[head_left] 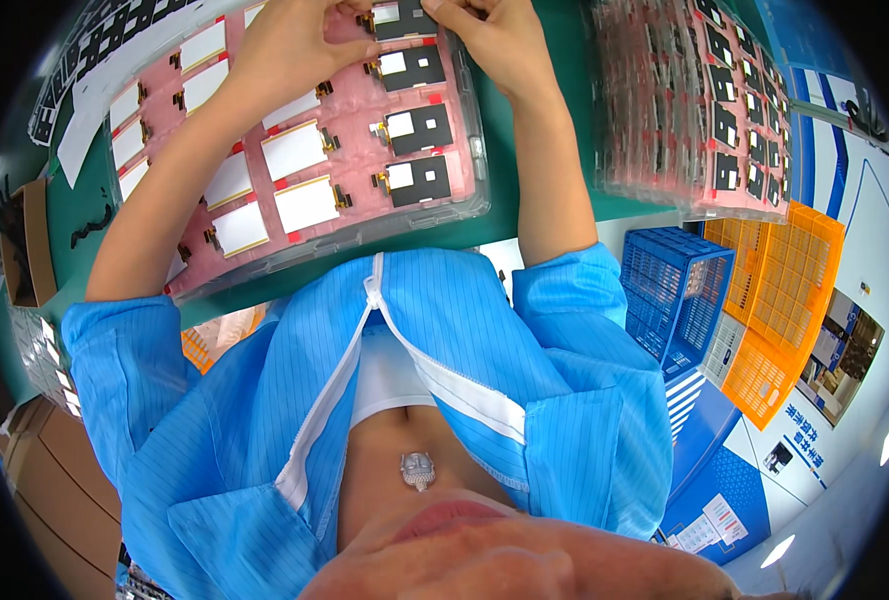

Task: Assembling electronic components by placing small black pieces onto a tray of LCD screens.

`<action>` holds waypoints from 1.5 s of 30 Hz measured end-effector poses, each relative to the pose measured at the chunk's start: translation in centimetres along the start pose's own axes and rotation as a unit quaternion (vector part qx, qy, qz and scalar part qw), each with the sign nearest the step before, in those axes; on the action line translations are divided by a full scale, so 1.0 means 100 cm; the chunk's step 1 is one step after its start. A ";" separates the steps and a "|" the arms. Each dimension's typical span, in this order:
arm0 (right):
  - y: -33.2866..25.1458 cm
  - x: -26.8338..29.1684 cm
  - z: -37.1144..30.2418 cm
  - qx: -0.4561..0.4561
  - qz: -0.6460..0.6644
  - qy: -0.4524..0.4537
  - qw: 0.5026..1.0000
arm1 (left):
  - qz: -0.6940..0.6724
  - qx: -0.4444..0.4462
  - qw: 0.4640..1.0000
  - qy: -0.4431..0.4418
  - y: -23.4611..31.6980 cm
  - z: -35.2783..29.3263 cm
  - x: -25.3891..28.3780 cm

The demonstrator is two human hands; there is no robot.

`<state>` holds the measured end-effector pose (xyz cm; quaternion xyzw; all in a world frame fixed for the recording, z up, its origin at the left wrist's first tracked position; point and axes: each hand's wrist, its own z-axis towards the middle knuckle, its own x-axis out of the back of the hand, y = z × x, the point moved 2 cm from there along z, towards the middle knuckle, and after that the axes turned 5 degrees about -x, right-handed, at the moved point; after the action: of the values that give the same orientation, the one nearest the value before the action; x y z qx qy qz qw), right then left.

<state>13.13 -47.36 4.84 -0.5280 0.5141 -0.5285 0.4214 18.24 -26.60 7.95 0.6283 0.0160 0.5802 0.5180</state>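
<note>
A clear plastic tray with a pink liner lies in front of me, filled with rows of flat panels. Plain white panels with small brown flex connectors fill its left and middle. Down the right column run panels covered by black cut-out sheets. At the top edge, both hands are at the uppermost black sheet. My left hand is beside its left edge, thumb stretched out and apart from the forefinger. My right hand pinches near its upper right corner. Some fingertips are cut off by the frame.
Right of the tray rises a tall stack of similar filled trays on the green table. Blue crates and orange crates are beyond. White and black sheets lie at the left, with a cardboard box.
</note>
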 end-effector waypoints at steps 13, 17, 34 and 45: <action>0.007 -0.001 0.003 0.001 0.013 0.002 1.000 | 0.018 -0.014 1.000 -0.001 -0.001 0.001 0.000; 0.009 -0.003 0.004 0.016 0.007 0.015 1.000 | 0.013 -0.009 1.000 -0.002 -0.004 0.002 -0.001; -0.001 -0.005 -0.005 0.065 -0.075 0.067 0.993 | -0.010 0.021 1.000 0.002 -0.006 0.002 -0.003; -0.014 -0.009 -0.016 0.117 -0.143 0.117 0.976 | -0.001 0.013 1.000 0.009 -0.006 0.003 -0.003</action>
<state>11.76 -46.11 6.27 -0.4773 0.4139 -0.6980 0.3372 18.67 -26.69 7.35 0.6298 0.0283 0.5850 0.5102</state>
